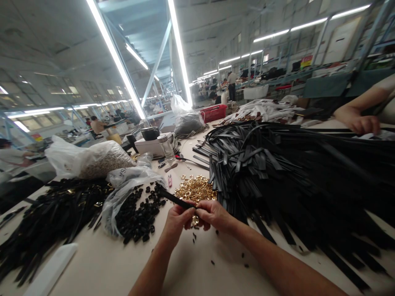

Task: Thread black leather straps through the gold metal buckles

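Note:
My left hand and my right hand meet low in the middle of the table, both closed around a thin black strap that sticks out up and to the left. A gold buckle shows between my fingers under the strap. Just beyond my hands lies a heap of gold buckles. Left of my left hand, small black loops spill from a clear plastic bag.
A big pile of black straps fills the right side. Finished black pieces lie at the left, behind them a full plastic bag. Another person's hand rests at the far right. A red basket and a jar stand farther back.

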Demonstrator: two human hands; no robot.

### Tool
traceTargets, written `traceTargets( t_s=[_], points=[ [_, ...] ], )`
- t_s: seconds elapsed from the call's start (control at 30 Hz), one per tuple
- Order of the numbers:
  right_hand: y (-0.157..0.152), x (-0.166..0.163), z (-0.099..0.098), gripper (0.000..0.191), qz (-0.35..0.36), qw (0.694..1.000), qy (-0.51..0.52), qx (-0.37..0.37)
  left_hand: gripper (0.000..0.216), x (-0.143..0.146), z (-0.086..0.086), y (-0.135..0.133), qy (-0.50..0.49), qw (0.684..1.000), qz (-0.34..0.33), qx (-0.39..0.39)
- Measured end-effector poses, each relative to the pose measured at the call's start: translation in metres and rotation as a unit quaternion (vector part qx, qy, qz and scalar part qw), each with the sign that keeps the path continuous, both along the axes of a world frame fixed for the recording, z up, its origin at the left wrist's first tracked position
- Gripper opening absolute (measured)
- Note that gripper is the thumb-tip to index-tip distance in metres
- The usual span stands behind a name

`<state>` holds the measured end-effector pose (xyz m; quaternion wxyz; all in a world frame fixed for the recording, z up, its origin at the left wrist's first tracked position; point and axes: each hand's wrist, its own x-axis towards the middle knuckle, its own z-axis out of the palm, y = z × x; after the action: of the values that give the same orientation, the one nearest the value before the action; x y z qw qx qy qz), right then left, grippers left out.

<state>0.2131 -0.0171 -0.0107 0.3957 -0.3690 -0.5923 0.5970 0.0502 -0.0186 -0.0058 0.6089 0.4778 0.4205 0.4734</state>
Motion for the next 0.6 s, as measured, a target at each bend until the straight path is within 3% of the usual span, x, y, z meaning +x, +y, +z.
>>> traceTargets(
  t_s=[0.2,0.43,0.6],
  points=[
    [0.001,-0.001,-0.004,0.02,-0.048,0.998,-0.036,0.015,0.038,0.006,0.005,-0.005,-0.094,0.993,0.028,-0.073],
    [-0.001,-0.003,0.001,0.031,-0.06,0.995,-0.059,0.046,0.047,0.016,-0.003,-0.004,-0.042,0.997,0.029,-0.057],
    [0.003,0.002,-0.005,0.048,-0.049,0.995,-0.08,0.029,0.053,0.018,0.005,-0.006,-0.033,0.998,0.026,-0.049]
  ],
)
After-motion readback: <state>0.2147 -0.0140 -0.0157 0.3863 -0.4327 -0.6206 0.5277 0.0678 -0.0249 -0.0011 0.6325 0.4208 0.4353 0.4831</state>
